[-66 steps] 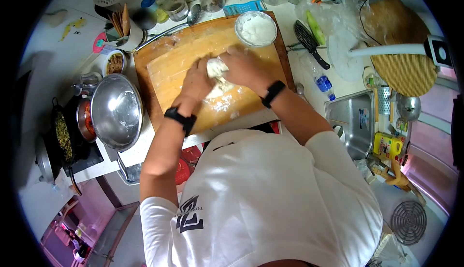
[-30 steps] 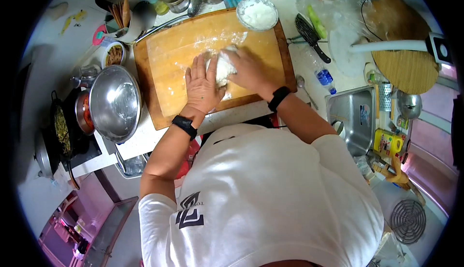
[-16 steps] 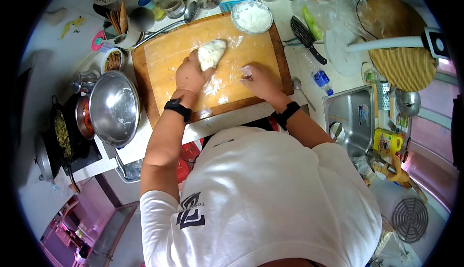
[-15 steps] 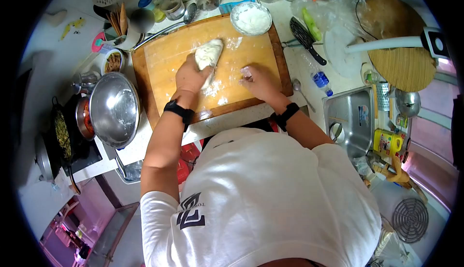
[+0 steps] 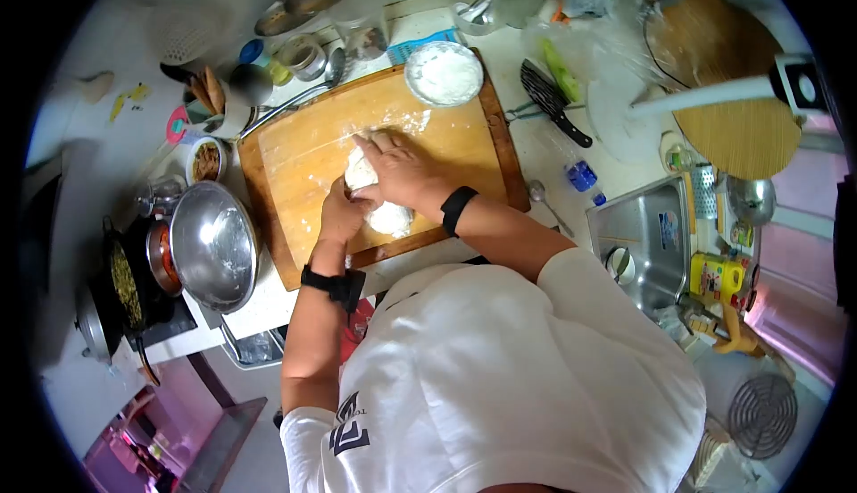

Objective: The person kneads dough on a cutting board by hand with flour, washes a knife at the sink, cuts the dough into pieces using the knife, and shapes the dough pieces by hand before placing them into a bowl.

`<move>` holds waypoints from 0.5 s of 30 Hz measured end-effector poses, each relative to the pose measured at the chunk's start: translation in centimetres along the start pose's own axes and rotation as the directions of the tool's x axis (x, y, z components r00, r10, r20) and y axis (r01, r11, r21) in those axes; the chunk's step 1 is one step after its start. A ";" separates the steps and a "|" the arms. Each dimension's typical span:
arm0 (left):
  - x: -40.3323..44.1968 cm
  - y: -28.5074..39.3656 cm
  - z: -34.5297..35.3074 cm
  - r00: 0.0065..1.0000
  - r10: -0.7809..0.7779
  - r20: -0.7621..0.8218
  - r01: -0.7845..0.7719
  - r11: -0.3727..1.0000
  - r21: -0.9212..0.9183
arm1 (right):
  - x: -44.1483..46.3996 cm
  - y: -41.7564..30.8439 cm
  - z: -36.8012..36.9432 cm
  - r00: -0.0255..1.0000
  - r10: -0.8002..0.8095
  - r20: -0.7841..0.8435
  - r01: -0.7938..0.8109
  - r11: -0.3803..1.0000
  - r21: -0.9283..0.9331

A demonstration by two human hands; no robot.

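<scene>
A pale lump of dough [image 5: 360, 171] lies on the floured wooden board [image 5: 299, 149], between my two hands. My left hand [image 5: 343, 213] is closed round the near left side of the dough. From the right, my right hand [image 5: 395, 169] lies over the dough with its fingers wrapped on the far side. White flour [image 5: 390, 219] is heaped on the board just below my hands. A bowl of white flour [image 5: 444, 73] stands on the board's far right corner.
Left of the board are a large steel bowl [image 5: 214, 246], a small bowl of food [image 5: 207, 162] and a dark pan [image 5: 125, 279]. A ladle [image 5: 334, 68] rests along the far edge. To the right lie a black knife [image 5: 555, 104], a spoon [image 5: 537, 191] and a sink [image 5: 643, 234].
My right hand has moved left onto the dough, which my left hand alone held before. The dough and my left hand are now nearer the board's front edge. The whole view has shifted slightly.
</scene>
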State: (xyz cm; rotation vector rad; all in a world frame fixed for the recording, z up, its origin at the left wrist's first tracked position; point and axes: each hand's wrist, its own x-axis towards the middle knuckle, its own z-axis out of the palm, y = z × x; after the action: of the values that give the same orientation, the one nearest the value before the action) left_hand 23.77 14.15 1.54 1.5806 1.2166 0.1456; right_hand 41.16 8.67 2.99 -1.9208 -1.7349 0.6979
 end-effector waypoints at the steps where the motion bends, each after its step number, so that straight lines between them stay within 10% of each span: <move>1: 0.8 -0.8 -0.1 1.000 0.004 -0.023 -0.004 1.000 0.014 | 0.6 -0.1 -0.3 1.000 -0.009 -0.004 0.009 0.999 -0.031; 12: 2.1 2.4 -0.5 0.973 0.069 -0.218 -0.009 0.964 0.264 | 5.5 -0.6 -1.6 0.987 0.123 0.102 -0.117 0.991 -0.066; 15: -1.7 3.6 0.0 0.913 0.211 -0.349 -0.109 0.951 0.288 | 1.8 -2.1 -4.2 0.991 -0.122 -0.047 0.129 0.974 0.186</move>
State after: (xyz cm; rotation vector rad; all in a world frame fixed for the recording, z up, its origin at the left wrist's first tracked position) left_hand 25.24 13.27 5.12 1.9504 1.4433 0.4265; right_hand 42.38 10.67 7.44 -1.6710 -1.6869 0.7485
